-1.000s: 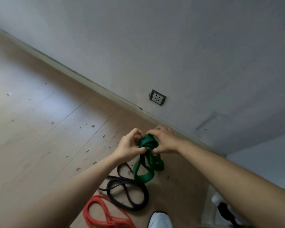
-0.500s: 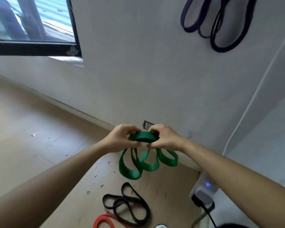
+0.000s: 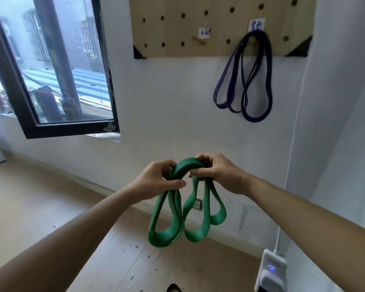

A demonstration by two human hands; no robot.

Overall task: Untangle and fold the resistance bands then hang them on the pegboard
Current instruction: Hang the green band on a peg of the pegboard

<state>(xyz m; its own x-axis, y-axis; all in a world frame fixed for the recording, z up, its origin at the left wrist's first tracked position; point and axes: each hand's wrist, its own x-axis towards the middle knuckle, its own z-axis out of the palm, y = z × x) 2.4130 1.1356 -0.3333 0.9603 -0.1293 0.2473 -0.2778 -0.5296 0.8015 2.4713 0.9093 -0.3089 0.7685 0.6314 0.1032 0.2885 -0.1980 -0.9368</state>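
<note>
A wide green resistance band (image 3: 195, 230), folded into several hanging loops, is held up in front of the wall. My left hand (image 3: 156, 180) pinches its top on the left and my right hand (image 3: 217, 173) grips the top on the right. Above, a wooden pegboard (image 3: 169, 26) is fixed to the wall. A folded purple band (image 3: 254, 87) hangs from a peg under the right label. A bare peg (image 3: 197, 40) sticks out under the left label (image 3: 204, 32).
A black-framed window (image 3: 67, 127) fills the upper left. A wall socket (image 3: 197, 204) shows behind the green loops. A white power strip (image 3: 271, 270) with a blue light and its cable lies at the lower right corner. Scattered debris dots the wooden floor (image 3: 30, 207).
My view has risen from the floor to the wall: the pegboard and window came into sight, the black and red bands on the floor dropped out. Both hands have lifted the green band higher.
</note>
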